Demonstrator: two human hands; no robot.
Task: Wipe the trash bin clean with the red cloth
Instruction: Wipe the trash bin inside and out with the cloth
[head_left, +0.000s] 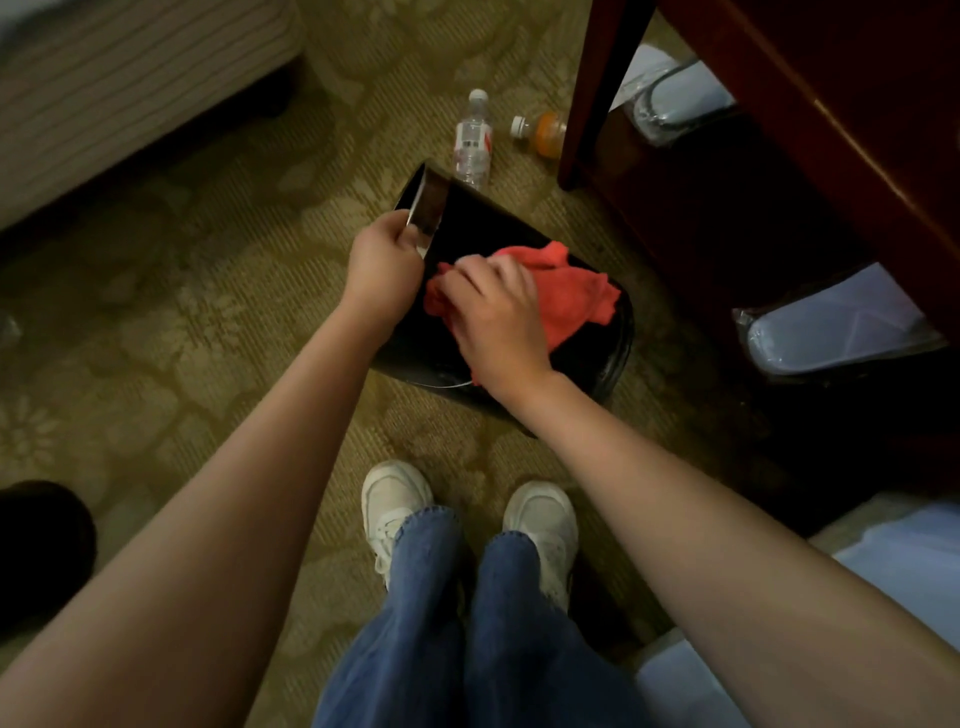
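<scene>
Head view: the black trash bin (615, 338) sits on the patterned carpet (208, 322), just in front of the person's white shoes (395, 499); it looks tipped to one side, likely so the hand can reach its wall more easily; the left hand (384, 260) has its grip clenched round the shiny edge at the far left of the bin, and I think it does this to stop the bin from sliding or rolling while it is rubbed; the red cloth (576, 296) lies bunched up on the dark surface of the bin; the right hand (498, 317) is on top of the cloth, fingers bent over it, its grip grasping the cloth and pushing it down so it rubs the bin; I cannot tell if this is the inside or the outside wall; the wiping seems to be under way, not finished.

Behind the bin a clear water bottle (471, 140) lies on the carpet, touching or nearly touching the bin's far edge; an orange drink bottle (545, 132) lies near it, beside a dark wooden leg (597, 88); they may have been taken out so the bin could be cleaned.

Writing: the clear bottle has a red and white label, but the words are too small to read; nothing else shows any writing.
</scene>
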